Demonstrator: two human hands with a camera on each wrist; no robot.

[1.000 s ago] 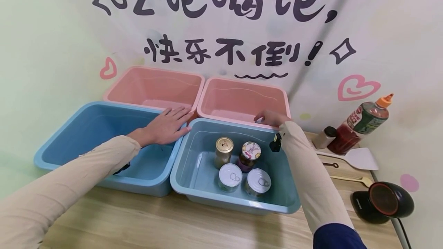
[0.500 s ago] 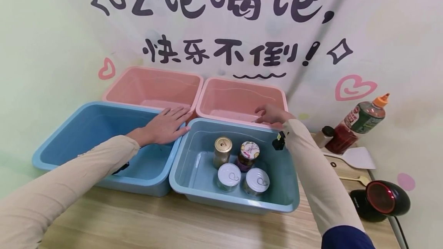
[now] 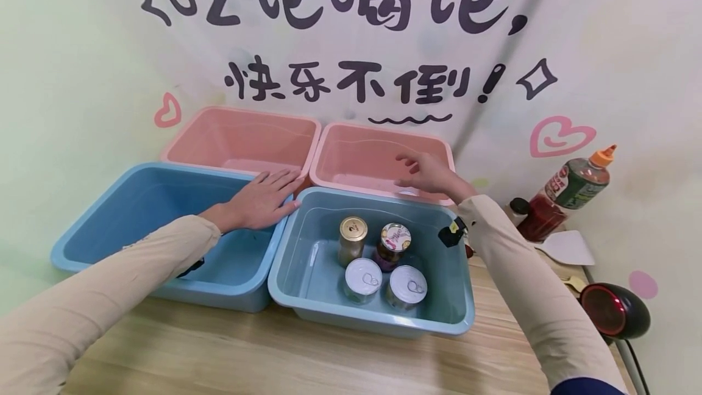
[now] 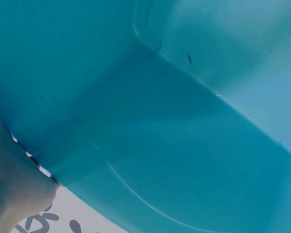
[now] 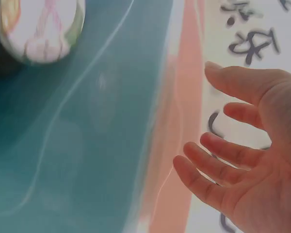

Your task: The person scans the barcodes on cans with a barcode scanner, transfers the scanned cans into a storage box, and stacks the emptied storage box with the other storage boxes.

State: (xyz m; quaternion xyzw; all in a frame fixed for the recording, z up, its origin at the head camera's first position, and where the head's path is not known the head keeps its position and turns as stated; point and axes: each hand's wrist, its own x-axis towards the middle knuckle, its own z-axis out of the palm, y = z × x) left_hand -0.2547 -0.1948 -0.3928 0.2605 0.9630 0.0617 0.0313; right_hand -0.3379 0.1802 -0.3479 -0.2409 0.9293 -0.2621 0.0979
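Note:
My left hand (image 3: 269,200) lies flat with straight fingers across the rims where the left blue bin (image 3: 131,166) meets the others. Over the right pink bin (image 3: 356,157), my right hand (image 3: 433,174) hovers with its fingers spread and nothing in them; the right wrist view shows the palm bare. A small pale, shiny thing (image 3: 407,191) shows just below that hand, mostly hidden by the bin's front rim. In the right blue bin (image 3: 323,197) stand a gold-topped can (image 3: 353,242), a jar with a patterned lid (image 3: 395,247) and two pull-tab tins (image 3: 363,279).
The left pink bin (image 3: 247,133) stands at the back. To the right are a sauce bottle (image 3: 565,191), a dark-capped shaker (image 3: 517,209), a white spatula (image 3: 565,249) and a round black device (image 3: 614,309). A wall with lettering rises behind.
My right hand has risen and its fingers have opened from a curled pose low in the right pink bin. The pale thing beneath shows more. The left hand has stayed put.

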